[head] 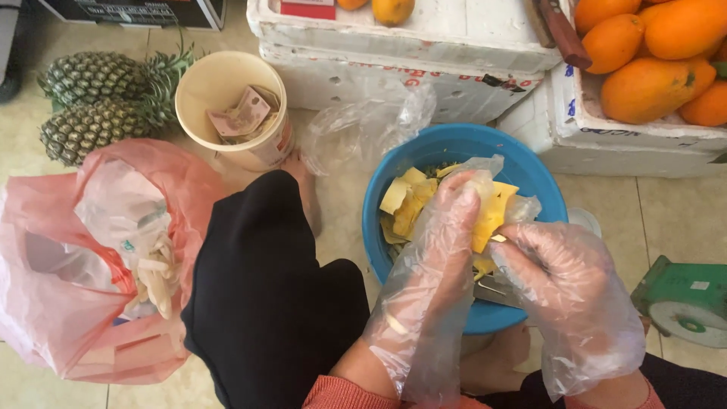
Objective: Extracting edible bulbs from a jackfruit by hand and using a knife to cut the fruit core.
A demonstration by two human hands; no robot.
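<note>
On the floor, from left to right: a pink bag (pixel 53 303), two pineapples (pixel 91 102), a cream bucket (pixel 227 91), and a blue basin (pixel 454 151) above which the gloved left hand (pixel 439 257) grips a yellow fruit piece (pixel 492 216) while the gloved right hand (pixel 564 280) clenches a knife (pixel 496 291).

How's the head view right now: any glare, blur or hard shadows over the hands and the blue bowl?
Head view: soft, even light with no hard shadows; the left hand and right hand are slightly soft under crinkled, faintly shiny plastic gloves; the blue bowl and the yellow fruit piece read clearly; the frame edges bend a little.
</note>
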